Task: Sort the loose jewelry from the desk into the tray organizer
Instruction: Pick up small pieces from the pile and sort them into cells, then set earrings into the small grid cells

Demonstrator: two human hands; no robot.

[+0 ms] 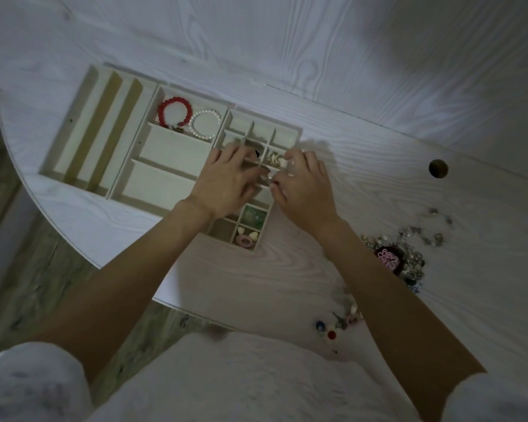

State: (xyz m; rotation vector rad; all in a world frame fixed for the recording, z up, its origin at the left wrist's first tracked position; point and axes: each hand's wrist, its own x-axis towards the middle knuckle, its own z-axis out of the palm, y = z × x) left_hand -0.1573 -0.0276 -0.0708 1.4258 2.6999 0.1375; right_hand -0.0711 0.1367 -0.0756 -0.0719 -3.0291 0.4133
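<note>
Both forearms enter from the bottom of the frame, white sleeves at the lower corners. Lower right of centre, loose jewelry lies on the desk [378,190]: a few small coloured pieces [333,330] near the front edge, then a bigger silvery pile [409,254] with a dark pink-flowered piece on it, just beside the right forearm.

Mid-frame, left hand [226,181] and right hand [302,187] meet over the small-cell section of the tray organizer [73,123]. Fingers of both are curled and appear to pinch one tiny pale, shiny item [267,177] between them (too small to say what it is). Item sits directly over the cells near the section's middle, so the drop is straight down. Right hand is nearer the pile for the next pick.

Cells below the hands hold a green piece, small shells and a pink ring-shaped item; a gold-toned piece [274,158] sits just above the fingers.

Further up, left of centre, a red bead bracelet [171,112] and a white pearl bracelet [205,123] share one wide compartment. Long slots at far left look bare.
</note>
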